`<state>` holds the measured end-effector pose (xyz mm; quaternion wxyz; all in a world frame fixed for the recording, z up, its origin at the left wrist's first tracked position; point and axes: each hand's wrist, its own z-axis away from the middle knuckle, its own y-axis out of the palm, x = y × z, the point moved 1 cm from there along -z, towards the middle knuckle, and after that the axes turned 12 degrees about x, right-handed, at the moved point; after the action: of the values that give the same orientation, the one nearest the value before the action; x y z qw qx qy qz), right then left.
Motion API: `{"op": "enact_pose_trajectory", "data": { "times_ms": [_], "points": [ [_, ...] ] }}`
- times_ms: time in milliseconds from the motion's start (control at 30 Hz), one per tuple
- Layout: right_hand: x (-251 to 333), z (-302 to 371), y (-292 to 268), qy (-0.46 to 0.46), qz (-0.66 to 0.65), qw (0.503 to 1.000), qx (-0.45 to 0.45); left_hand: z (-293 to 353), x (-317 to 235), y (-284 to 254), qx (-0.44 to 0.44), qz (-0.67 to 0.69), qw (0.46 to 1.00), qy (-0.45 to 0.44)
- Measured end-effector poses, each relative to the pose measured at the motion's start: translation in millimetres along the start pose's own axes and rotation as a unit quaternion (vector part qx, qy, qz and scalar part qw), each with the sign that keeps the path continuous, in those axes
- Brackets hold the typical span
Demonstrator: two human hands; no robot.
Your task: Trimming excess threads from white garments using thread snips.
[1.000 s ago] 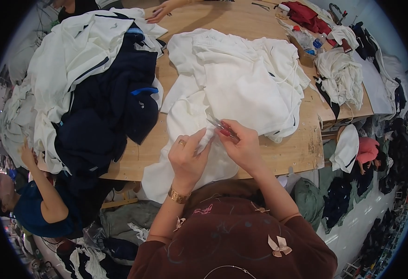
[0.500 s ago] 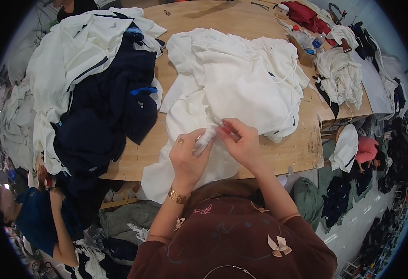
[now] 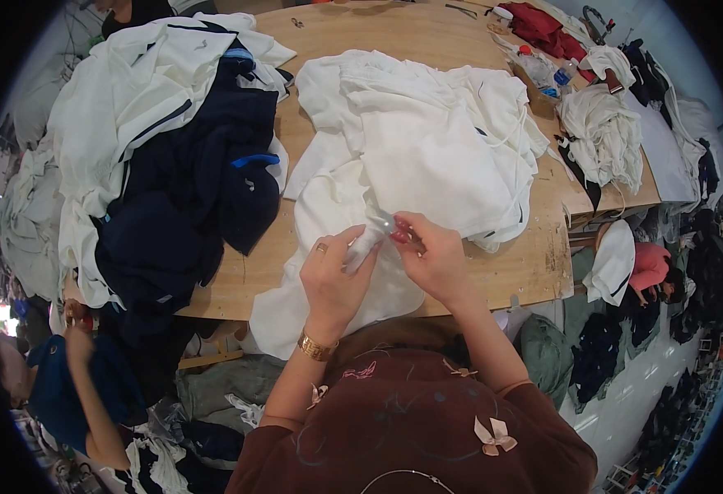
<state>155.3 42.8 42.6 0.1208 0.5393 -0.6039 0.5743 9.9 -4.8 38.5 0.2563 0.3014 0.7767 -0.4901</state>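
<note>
White garments (image 3: 436, 140) lie heaped on the wooden table in front of me. My left hand (image 3: 334, 272) is closed, pinching a fold of white cloth (image 3: 356, 254) between thumb and fingers at the heap's near edge. Just beside it, my right hand (image 3: 429, 253) is closed on a small shiny grey tool (image 3: 385, 223), its tip close to the cloth. Fingers hide most of that tool, so its exact kind does not show. White fabric hangs over the table's near edge below my left hand.
Dark navy garments (image 3: 188, 189) and more white ones (image 3: 98, 115) are piled on the left. At the right stand a cardboard box (image 3: 540, 100) with a bottle and a bundle of white cloth (image 3: 600, 136). A co-worker in blue (image 3: 73, 379) sits at lower left.
My right hand has shifted slightly right, and the grey tool now shows at its fingertips. My left hand stays nearly in place. The co-worker's arm at lower left has moved left.
</note>
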Motion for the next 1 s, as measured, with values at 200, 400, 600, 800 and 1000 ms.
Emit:
{"op": "enact_pose_trajectory", "data": {
  "times_ms": [200, 400, 600, 800, 1000],
  "points": [
    [6, 2, 5, -0.059, 0.210, 0.976, 0.006, 0, -1, 1, -0.004, -0.024, 0.999, 0.027],
    [-1, 1, 7, -0.019, 0.144, 0.989, 0.008, 0, 1, 3, -0.013, -0.029, 0.999, 0.039],
    [-7, 0, 9, 0.017, 0.001, 1.000, -0.019, -3, -2, 3, -0.008, -0.007, 1.000, 0.016],
    [0, 1, 11, -0.044, 0.041, 0.997, -0.044, -5, -1, 2, 0.002, -0.005, 1.000, 0.007],
    [-4, 8, 6, 0.103, -0.289, 0.948, -0.081, -5, 1, 1, -0.017, 0.029, 0.999, -0.016]
  ]
}}
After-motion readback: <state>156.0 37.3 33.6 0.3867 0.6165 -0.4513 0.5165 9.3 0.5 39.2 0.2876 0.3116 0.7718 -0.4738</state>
